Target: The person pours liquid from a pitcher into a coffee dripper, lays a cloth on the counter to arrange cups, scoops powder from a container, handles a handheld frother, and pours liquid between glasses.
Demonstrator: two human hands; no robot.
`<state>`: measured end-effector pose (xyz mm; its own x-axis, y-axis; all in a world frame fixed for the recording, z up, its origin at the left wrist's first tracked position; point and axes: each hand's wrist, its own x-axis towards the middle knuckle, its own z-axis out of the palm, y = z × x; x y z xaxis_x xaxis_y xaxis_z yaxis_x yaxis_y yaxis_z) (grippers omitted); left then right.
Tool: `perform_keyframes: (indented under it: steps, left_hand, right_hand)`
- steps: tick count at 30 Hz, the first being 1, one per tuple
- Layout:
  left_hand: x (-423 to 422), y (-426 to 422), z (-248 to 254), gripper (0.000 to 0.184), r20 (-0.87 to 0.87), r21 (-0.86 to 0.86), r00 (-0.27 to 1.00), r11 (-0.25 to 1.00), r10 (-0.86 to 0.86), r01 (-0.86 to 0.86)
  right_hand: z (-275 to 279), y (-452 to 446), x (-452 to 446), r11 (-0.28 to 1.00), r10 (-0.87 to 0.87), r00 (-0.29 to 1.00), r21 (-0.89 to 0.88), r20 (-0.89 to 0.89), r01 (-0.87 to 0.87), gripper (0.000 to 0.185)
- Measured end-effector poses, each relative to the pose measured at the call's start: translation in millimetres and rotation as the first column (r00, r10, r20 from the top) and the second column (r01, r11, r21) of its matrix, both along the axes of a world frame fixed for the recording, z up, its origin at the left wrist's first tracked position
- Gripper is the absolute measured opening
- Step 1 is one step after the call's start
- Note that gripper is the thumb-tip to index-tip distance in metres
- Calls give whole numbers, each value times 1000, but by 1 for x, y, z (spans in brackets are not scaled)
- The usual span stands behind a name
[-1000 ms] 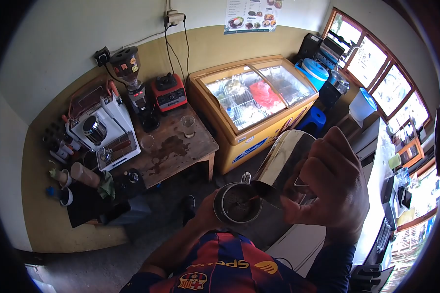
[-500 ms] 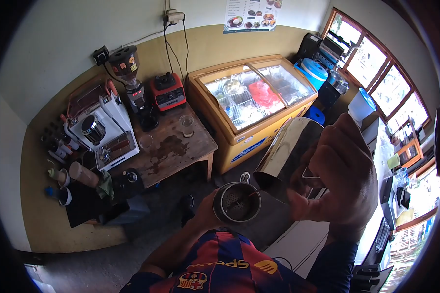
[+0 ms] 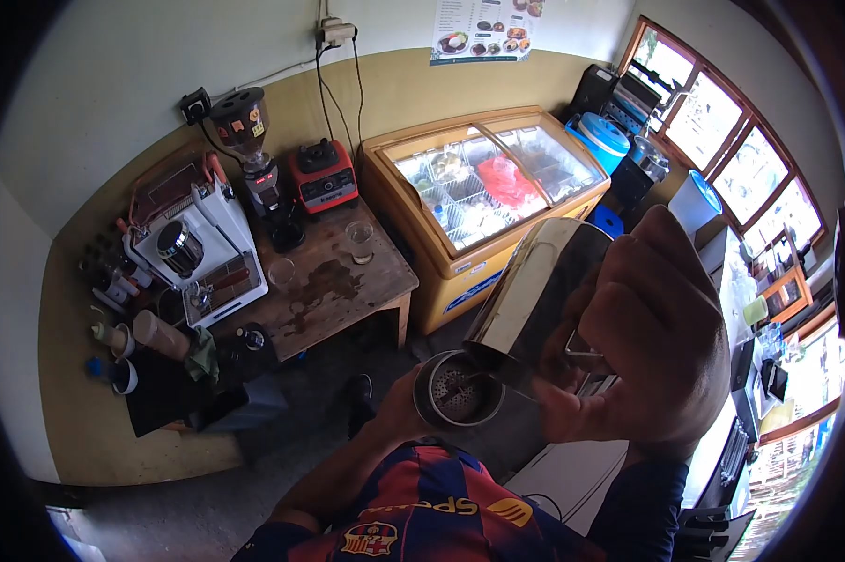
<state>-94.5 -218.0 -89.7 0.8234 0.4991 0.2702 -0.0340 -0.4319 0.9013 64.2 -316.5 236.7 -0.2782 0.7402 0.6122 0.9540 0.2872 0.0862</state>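
Left hand (image 3: 400, 408) wraps the side of the round metal vessel (image 3: 437, 415), gripping it from the left, its fingertips out of sight underneath. What a view down that open mouth: dark inside, speckled with pale dots. Bubbles or holes? Cannot tell from here! Beyond, well apart, stands the yellow freezer (image 3: 437, 281), lit up through its glass lid. On to the shiny pitcher (image 3: 538, 290), tipped hard over, its lower end right at the vessel's rim; touching or just above, the angle hides it. And there's the right hand (image 3: 647, 347), closed on the pitcher's handle, knuckles high! It looks like a pour, and care pays: hold the vessel level and firm, bring the pitcher's lip over the middle of the opening, let the right wrist set a thin, even flow, and watch the level inside. Farther right, the white surface (image 3: 713, 468) runs alongside.
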Motion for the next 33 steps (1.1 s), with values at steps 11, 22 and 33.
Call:
perform_keyframes:
  steps: [11,22,33]
  left_hand:
    - [-3,1,-8,89,36,-42,999,999,11,-9]
    - [-13,20,-55,79,84,-366,985,924,148,-107]
    - [-32,168,-179,76,159,345,840,768,519,-540]
  right_hand:
    - [-20,-2,2,1000,-26,991,-11,-129,25,44]
    - [-228,24,67,907,-406,109,-415,-907,-71,35]
    - [-469,90,25,889,-422,-570,-446,-705,-107,16]
